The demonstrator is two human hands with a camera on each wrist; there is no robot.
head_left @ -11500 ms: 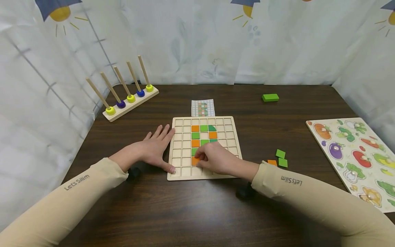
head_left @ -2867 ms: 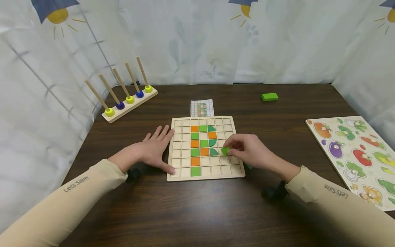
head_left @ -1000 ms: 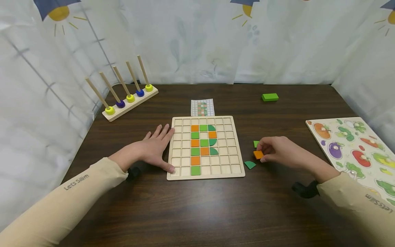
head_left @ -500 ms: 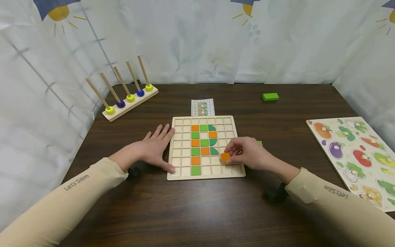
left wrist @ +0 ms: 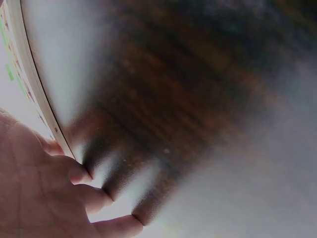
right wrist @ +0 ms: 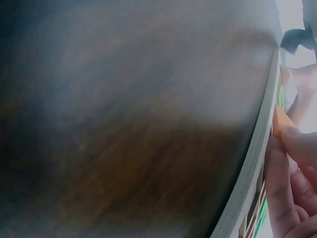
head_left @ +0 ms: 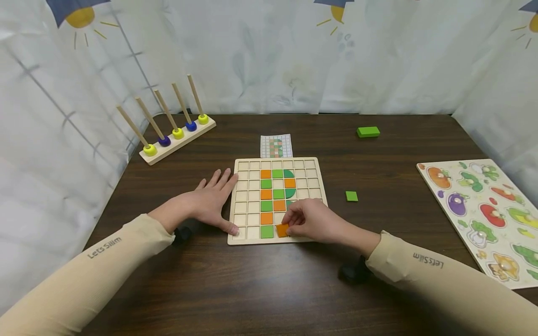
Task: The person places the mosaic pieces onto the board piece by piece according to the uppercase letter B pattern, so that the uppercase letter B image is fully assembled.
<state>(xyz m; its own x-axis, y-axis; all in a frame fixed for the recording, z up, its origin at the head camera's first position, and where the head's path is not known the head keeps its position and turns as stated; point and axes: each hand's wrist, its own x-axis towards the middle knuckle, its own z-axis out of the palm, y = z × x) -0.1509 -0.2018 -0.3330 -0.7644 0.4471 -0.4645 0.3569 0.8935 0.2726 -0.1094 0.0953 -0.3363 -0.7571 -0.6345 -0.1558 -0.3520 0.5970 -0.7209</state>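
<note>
A wooden grid board holds orange squares, green squares and dark green quarter-circle tiles in its middle columns. My right hand pinches an orange square tile between thumb and fingertips, over the bottom filled row, just right of a green square. That orange tile is not identifiable in the left wrist view, but the right wrist view shows the pinched orange tile close to the board. My left hand lies with spread fingers at the board's left edge, thumb on its corner.
A printed pattern card lies behind the board. On the right are a loose green square tile, a green block and a vegetable puzzle board. A peg stand with rings stands back left.
My right hand picked up the orange tile right of the board and carried it left over the lower rows. Several tiles joined the pattern since the oldest frame. My left hand stayed put.
</note>
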